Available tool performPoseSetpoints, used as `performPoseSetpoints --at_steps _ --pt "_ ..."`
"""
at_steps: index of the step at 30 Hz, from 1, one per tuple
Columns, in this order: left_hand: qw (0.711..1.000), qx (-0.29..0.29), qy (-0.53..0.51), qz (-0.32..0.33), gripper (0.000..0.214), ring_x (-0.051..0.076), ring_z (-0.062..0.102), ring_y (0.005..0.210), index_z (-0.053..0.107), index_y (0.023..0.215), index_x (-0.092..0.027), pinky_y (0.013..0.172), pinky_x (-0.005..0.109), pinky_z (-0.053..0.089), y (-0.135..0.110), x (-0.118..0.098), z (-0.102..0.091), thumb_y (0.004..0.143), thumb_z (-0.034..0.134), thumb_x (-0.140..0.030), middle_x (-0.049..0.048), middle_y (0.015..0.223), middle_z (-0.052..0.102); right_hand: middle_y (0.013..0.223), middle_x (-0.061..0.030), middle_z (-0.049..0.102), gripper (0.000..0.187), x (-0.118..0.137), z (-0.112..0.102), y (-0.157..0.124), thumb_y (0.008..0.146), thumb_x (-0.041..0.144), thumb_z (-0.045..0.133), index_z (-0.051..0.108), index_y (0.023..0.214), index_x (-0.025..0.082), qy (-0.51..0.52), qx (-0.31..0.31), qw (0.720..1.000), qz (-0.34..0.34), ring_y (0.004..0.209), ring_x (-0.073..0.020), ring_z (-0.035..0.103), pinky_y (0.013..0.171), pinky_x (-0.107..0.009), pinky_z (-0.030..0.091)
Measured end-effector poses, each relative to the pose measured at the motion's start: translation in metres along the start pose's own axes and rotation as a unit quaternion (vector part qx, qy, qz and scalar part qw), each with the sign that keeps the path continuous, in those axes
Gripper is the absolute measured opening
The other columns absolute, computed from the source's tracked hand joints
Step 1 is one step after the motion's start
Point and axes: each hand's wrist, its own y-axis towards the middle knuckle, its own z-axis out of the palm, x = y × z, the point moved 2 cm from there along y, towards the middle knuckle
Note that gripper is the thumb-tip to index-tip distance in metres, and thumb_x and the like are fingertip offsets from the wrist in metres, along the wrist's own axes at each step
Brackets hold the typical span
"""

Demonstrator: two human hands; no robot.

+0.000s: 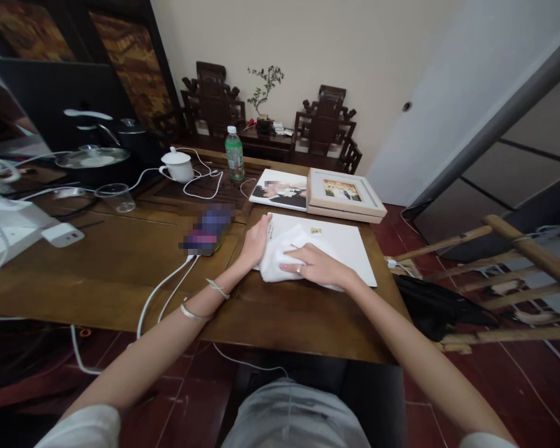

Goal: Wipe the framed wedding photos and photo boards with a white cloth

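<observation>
A white photo board (348, 246) with a small gold mark lies flat on the wooden table in front of me. My left hand (256, 241) rests along its left edge, fingers stretched out and touching it; part of them is hidden behind the edge. On the board, my right hand (315, 264) presses a bunched white cloth (275, 261), its fingers bent over the fabric. Just beyond lie a photo panel (280, 188) and a framed picture in a light wooden box (345, 191), side by side.
A phone (208, 230) with charging cables lies left of the board. Farther back stand a green-labelled bottle (234, 155), a lidded white cup (177, 165), a clear plastic cup (116, 198) and a pan with a glass lid (93, 163). A wooden rack (532, 261) stands right of the table.
</observation>
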Motion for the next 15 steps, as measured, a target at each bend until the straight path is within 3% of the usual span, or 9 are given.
performPoseSetpoints --at_steps 3,7,11,15 --pt "0.993 0.036 0.098 0.056 0.049 0.022 0.046 0.133 0.056 0.129 -0.010 0.114 0.039 0.031 -0.007 -0.005 0.004 0.099 0.027 -0.035 0.0116 0.139 0.054 0.082 -0.0031 0.068 0.032 -0.010 -0.018 -0.009 0.094 0.040 0.046 0.061 0.074 0.020 0.000 0.026 1.000 0.003 0.079 -0.0200 0.057 0.079 -0.031 0.041" --pt "0.965 0.104 0.212 0.116 0.044 0.026 0.036 0.139 0.051 0.132 -0.009 0.115 0.045 0.030 -0.015 -0.006 0.010 0.095 0.034 -0.025 0.0158 0.145 0.046 0.089 -0.0059 0.070 0.033 -0.043 -0.037 -0.001 0.094 0.041 0.043 0.063 0.080 0.020 -0.037 -0.056 0.993 0.095 0.088 -0.0238 0.058 0.084 -0.034 0.040" --pt "0.944 0.132 0.269 0.136 0.040 0.028 0.037 0.139 0.052 0.129 -0.010 0.114 0.049 0.030 -0.016 -0.001 0.012 0.093 0.036 -0.019 0.0181 0.144 0.046 0.107 -0.0100 0.070 0.031 -0.067 -0.043 0.029 0.095 0.037 0.040 0.066 0.093 0.019 -0.078 -0.132 0.976 0.153 0.102 -0.0280 0.058 0.090 -0.035 0.039" --pt "0.937 0.134 0.286 0.150 0.038 0.029 0.038 0.138 0.053 0.126 -0.010 0.113 0.049 0.032 -0.016 0.000 0.012 0.092 0.038 -0.018 0.0194 0.143 0.047 0.108 -0.0140 0.070 0.032 -0.066 -0.039 0.073 0.095 0.034 0.040 0.067 0.096 0.016 -0.136 -0.137 0.964 0.185 0.103 -0.0302 0.059 0.087 -0.034 0.040"
